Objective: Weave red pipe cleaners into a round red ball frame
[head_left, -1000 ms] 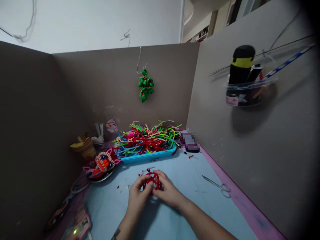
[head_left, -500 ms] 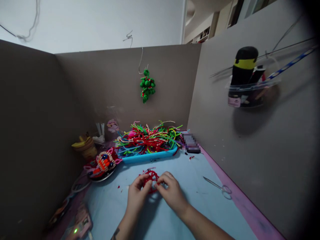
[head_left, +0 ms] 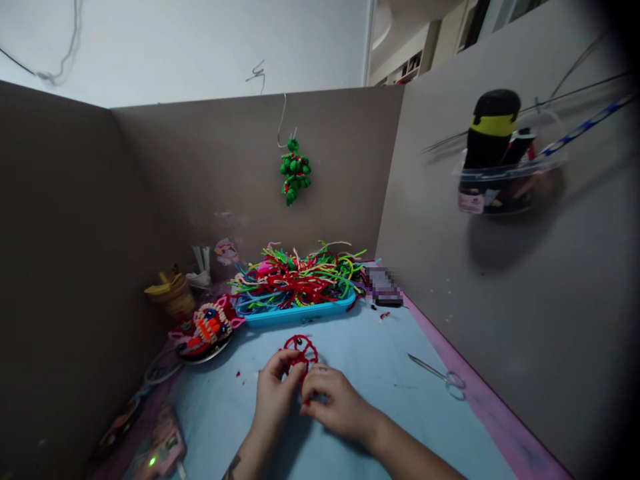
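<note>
A round, open red frame that looks like bent pipe cleaners (head_left: 309,348) is held up over the table's front middle, with a small dark bead-like dot near its top. My left hand (head_left: 276,381) pinches its left lower side between thumb and fingers. At its lower right, my right hand (head_left: 336,400) is closed, thumb against fingers, with a bit of red at the fingertips that seems to be a strand of the same piece. The part of the frame behind my fingers is hidden.
Behind my hands a blue tray (head_left: 300,315) overflows with coloured pipe cleaners (head_left: 305,280). Scissors (head_left: 440,375) lie to the right, a phone (head_left: 383,287) at the back right. On the left are a plate with a red-and-orange figure (head_left: 210,323) and a pink device (head_left: 165,440). Grey panels enclose the table.
My right hand has moved down and slightly left from the frame's right edge, its fingers curling more. The red frame's upper part shows more plainly. My left hand has hardly moved.
</note>
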Motion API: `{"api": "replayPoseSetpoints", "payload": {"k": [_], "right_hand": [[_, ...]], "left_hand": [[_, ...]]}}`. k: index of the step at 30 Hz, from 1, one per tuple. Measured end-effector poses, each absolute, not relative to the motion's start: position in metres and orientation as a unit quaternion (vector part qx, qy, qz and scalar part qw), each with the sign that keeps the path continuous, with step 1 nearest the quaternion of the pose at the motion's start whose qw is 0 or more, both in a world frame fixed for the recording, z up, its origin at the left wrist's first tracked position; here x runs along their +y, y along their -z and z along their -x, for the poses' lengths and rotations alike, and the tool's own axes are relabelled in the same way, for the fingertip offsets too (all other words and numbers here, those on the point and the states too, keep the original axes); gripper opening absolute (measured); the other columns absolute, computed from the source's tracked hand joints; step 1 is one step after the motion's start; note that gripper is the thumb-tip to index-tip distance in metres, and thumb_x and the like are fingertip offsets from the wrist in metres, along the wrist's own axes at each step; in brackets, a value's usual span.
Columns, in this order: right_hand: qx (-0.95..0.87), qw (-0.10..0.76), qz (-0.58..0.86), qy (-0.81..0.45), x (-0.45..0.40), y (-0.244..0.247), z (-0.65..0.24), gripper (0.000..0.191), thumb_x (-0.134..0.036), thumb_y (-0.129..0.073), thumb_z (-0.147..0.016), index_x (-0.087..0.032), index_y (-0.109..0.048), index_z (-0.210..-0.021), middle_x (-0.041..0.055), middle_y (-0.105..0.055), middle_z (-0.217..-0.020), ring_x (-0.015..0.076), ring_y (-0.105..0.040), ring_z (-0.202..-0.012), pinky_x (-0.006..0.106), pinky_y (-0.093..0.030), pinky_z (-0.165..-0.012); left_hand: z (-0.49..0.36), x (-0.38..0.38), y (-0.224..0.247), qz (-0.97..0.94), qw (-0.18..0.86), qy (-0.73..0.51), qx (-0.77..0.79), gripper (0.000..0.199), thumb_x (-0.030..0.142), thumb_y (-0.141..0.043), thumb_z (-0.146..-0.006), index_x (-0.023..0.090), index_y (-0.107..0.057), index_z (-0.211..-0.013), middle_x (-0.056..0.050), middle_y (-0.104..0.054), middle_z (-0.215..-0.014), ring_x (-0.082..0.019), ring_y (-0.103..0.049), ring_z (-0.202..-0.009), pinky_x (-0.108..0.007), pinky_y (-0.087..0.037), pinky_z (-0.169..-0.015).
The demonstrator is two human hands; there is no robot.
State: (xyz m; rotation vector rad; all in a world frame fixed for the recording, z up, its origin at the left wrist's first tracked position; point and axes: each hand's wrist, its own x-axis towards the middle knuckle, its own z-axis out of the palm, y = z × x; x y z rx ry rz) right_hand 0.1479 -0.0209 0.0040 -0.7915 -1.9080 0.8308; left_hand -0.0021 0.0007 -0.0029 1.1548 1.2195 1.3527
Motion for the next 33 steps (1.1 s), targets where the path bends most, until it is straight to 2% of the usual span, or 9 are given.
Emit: {"api": "replayPoseSetpoints", "payload": {"k": [3, 5, 7, 10, 13, 19, 33], "right_hand": [[-0.729, 0.475, 0.337, -0.359, -0.017, -0.002, -0.151, 0.032, -0.051, -0.059, -0.085, -0.021, -0.062, -0.073, 0.0003, -0.060, -0.068, 0.0163, -0.055, -0.068, 0.027, -0.042, -0.065], [-0.687, 0.509, 0.368, -0.365, -0.014, 0.001, -0.153, 0.038, -0.054, -0.050, -0.089, -0.020, -0.062, -0.076, 0.0002, -0.058, -0.067, 0.0154, -0.052, -0.063, 0.026, -0.040, -0.060], [-0.647, 0.535, 0.425, -0.339, -0.011, 0.004, -0.154, 0.032, -0.044, -0.048, -0.092, -0.019, -0.060, -0.074, 0.0003, -0.056, -0.067, 0.0149, -0.052, -0.062, 0.025, -0.039, -0.058], [-0.634, 0.540, 0.483, -0.271, -0.007, 0.006, -0.154, 0.014, -0.023, -0.055, -0.085, -0.020, -0.060, -0.073, 0.0011, -0.058, -0.072, 0.0161, -0.054, -0.070, 0.025, -0.040, -0.063], [-0.650, 0.539, 0.480, -0.237, -0.006, 0.006, -0.153, 0.009, -0.014, -0.057, -0.081, -0.020, -0.062, -0.075, 0.0015, -0.061, -0.076, 0.0176, -0.057, -0.078, 0.026, -0.043, -0.070], [-0.657, 0.544, 0.479, -0.210, -0.008, 0.007, -0.152, 0.009, -0.013, -0.059, -0.081, -0.021, -0.062, -0.078, 0.0015, -0.061, -0.078, 0.0181, -0.057, -0.081, 0.027, -0.044, -0.074], [-0.630, 0.521, 0.516, -0.257, -0.005, 0.005, -0.151, 0.013, -0.016, -0.060, -0.079, -0.021, -0.064, -0.067, 0.0034, -0.063, -0.077, 0.0208, -0.058, -0.083, 0.031, -0.045, -0.078]], "left_hand": [[0.002, 0.002, 0.004, -0.473, 0.482, -0.551, 0.491, 0.027, 0.031, -0.078, -0.062, 0.016, -0.070, -0.083, -0.005, -0.072, -0.076, -0.019, -0.065, -0.070, -0.030, -0.051, -0.068], [0.001, 0.002, 0.004, -0.473, 0.486, -0.545, 0.493, 0.028, 0.032, -0.078, -0.064, 0.016, -0.070, -0.086, -0.006, -0.073, -0.079, -0.020, -0.066, -0.072, -0.031, -0.052, -0.069], [0.000, 0.001, 0.003, -0.475, 0.488, -0.539, 0.496, 0.029, 0.032, -0.078, -0.063, 0.016, -0.071, -0.086, -0.008, -0.074, -0.083, -0.022, -0.067, -0.077, -0.033, -0.052, -0.073], [-0.001, -0.001, 0.001, -0.488, 0.491, -0.526, 0.494, 0.032, 0.031, -0.079, -0.061, 0.016, -0.073, -0.088, -0.011, -0.075, -0.091, -0.026, -0.068, -0.086, -0.036, -0.052, -0.080], [-0.001, -0.002, 0.000, -0.507, 0.493, -0.510, 0.490, 0.035, 0.031, -0.079, -0.062, 0.016, -0.075, -0.093, -0.013, -0.076, -0.097, -0.028, -0.068, -0.092, -0.038, -0.051, -0.084], [0.000, -0.003, 0.002, -0.522, 0.488, -0.501, 0.488, 0.033, 0.030, -0.077, -0.064, 0.015, -0.076, -0.093, -0.014, -0.076, -0.095, -0.028, -0.069, -0.089, -0.039, -0.051, -0.084], [-0.002, -0.005, 0.000, -0.528, 0.452, -0.509, 0.508, 0.024, 0.025, -0.076, -0.062, 0.017, -0.078, -0.085, -0.013, -0.077, -0.088, -0.029, -0.069, -0.085, -0.040, -0.051, -0.083]]}}
